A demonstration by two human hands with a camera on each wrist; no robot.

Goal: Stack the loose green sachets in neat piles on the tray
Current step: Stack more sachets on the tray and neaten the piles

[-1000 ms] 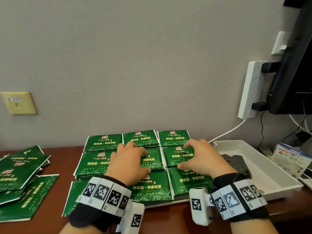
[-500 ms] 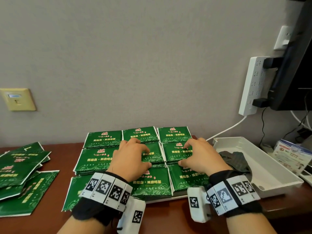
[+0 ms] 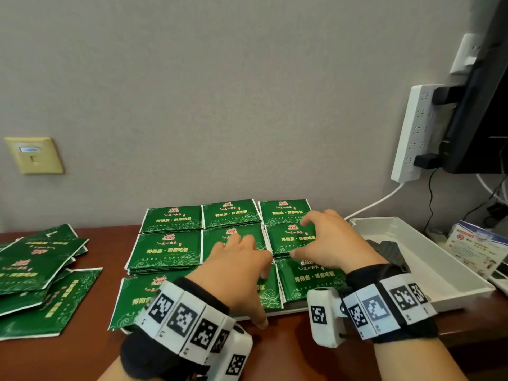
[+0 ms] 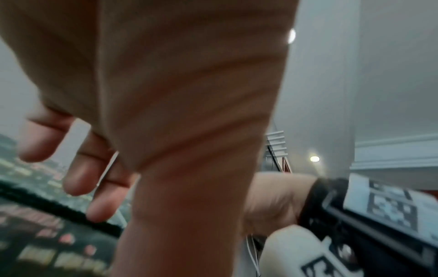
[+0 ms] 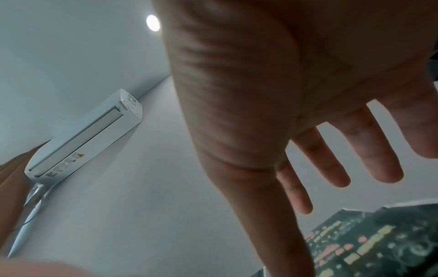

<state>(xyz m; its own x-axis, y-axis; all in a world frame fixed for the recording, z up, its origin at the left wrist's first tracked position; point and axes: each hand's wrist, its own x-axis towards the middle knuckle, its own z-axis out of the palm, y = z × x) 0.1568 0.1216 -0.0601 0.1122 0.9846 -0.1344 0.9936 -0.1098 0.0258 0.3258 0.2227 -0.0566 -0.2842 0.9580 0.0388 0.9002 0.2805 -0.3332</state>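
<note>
Nine neat piles of flat green foil sachets (image 3: 170,250) with gold lettering lie in a three-by-three grid on a flat tray whose pale front edge (image 3: 295,306) shows beneath them, on the dark red-brown wooden table (image 3: 288,353). The left hand (image 3: 233,273) hovers palm-down over the middle piles, fingers loose and holding nothing. The right hand (image 3: 327,243) hangs over the right-hand piles, fingers spread and empty. More loose green sachets (image 3: 38,273) lie scattered at the table's left. An open white plastic bin (image 3: 428,251) stands just right of the grid.
</note>
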